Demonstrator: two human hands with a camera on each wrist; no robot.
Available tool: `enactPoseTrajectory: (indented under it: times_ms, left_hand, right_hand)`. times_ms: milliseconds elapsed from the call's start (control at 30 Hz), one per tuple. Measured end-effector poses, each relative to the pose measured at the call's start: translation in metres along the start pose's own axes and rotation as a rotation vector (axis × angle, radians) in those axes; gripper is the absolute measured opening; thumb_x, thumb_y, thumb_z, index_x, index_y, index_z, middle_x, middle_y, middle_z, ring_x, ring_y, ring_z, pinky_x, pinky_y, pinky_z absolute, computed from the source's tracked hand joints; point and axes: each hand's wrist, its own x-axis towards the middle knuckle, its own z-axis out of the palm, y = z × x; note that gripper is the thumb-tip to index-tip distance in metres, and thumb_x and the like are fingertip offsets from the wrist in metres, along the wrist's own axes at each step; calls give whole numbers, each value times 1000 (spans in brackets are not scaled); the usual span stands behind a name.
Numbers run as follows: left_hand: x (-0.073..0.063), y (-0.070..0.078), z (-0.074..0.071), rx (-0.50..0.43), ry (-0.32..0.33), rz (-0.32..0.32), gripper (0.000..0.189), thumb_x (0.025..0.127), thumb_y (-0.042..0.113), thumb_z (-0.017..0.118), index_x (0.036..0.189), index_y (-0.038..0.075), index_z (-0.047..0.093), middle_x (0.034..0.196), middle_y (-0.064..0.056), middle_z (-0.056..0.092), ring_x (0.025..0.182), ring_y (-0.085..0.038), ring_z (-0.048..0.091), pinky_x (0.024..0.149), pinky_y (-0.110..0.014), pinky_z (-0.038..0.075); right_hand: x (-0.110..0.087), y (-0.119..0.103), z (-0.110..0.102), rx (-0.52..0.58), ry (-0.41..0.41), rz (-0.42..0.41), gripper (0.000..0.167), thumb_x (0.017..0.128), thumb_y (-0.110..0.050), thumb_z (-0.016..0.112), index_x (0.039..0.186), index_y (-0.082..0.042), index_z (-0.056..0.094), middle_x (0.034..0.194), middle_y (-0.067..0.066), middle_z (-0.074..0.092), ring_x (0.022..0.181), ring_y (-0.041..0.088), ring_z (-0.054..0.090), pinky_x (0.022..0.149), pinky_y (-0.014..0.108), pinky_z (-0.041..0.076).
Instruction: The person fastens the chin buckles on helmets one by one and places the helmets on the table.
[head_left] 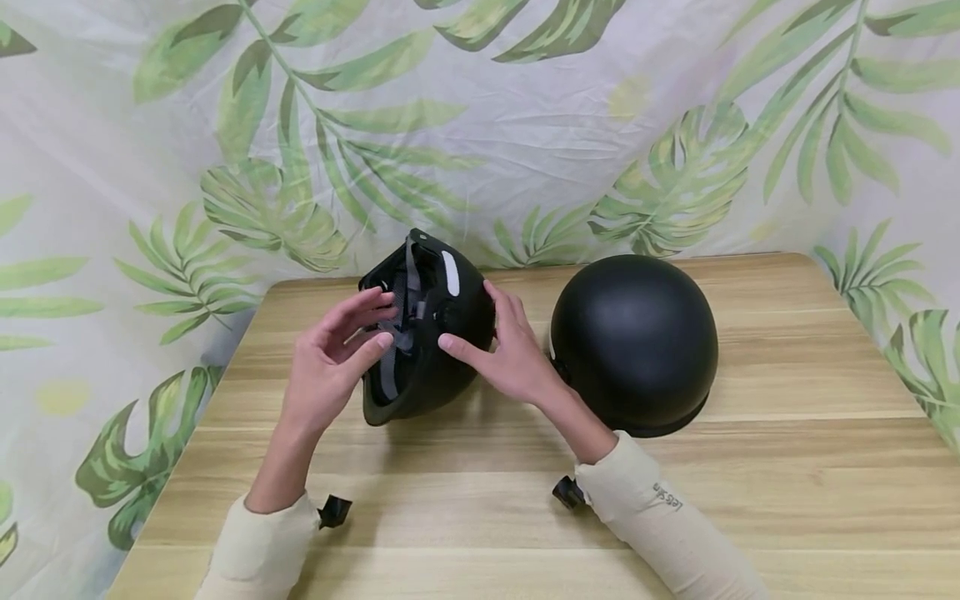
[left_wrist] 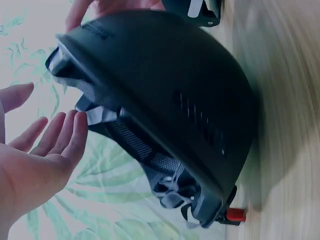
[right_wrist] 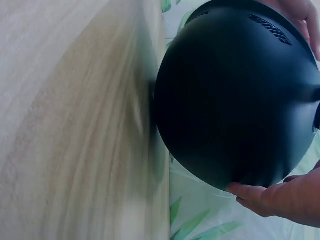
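A black helmet (head_left: pixel 468 312) stands tipped on its side, its lined hollow facing left. Grey straps (left_wrist: pixel 90 90) and a mesh lining show inside it, and a red buckle piece (left_wrist: pixel 234 215) sits at its lower rim. My right hand (head_left: pixel 517 354) holds the shell from the right, thumb on the side and fingers around the back. In front of the hollow is my left hand (head_left: pixel 330 354), fingers loosely bent and thumb apart; the left wrist view shows a gap between its fingers and the straps.
To the right a second black helmet (head_left: pixel 633 346) sits dome up on the wooden table (head_left: pixel 450 517), close beside my right wrist. A leaf-patterned cloth (head_left: pixel 540 150) hangs behind the table. Small black mounts stick out from both sleeves.
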Motion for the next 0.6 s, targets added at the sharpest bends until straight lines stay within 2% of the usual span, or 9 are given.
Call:
enactPoseTrajectory:
  times_ms: [200,333,400,467,600]
  left_hand:
    - [6,-4,-15,16,82,-18,49,95,-14,69,143,-10,61,134,-4,75,125,-17,70,102,-21,58]
    - [11,-13,-28,68,139,-56,45,97,-7,71,142,-7,64,130,3,75,124,-13,70,102,-19,56]
    - [13,-21,-33,111,158,-99,46,98,-3,72,143,-5,63,131,6,74,125,-11,69,103,-18,55]
    - [16,-31,-39,163,163,-161,48,99,1,73,146,-3,62,137,3,71,129,-10,66,105,-17,53]
    - [18,-51,-47,297,130,-311,56,102,14,72,155,4,56,157,-8,59,145,-20,56,112,-20,50]
  right_hand:
    - [-1,-1,-7,-15,33,5,102,94,-56,75,173,-21,20,177,8,21,161,30,31,129,58,34]
    - [-1,-1,-11,-17,74,3,97,94,-56,75,171,-24,25,177,5,22,163,28,28,129,59,33]
    - [0,-1,-13,-18,96,-8,93,95,-56,75,170,-26,29,176,5,25,162,28,30,127,59,35]
    - [1,-1,-15,-16,116,-20,89,96,-55,74,169,-25,33,176,5,27,161,28,33,127,57,37]
    - [2,0,-17,-6,133,-20,82,99,-52,72,168,-23,37,173,4,33,159,29,38,126,53,40]
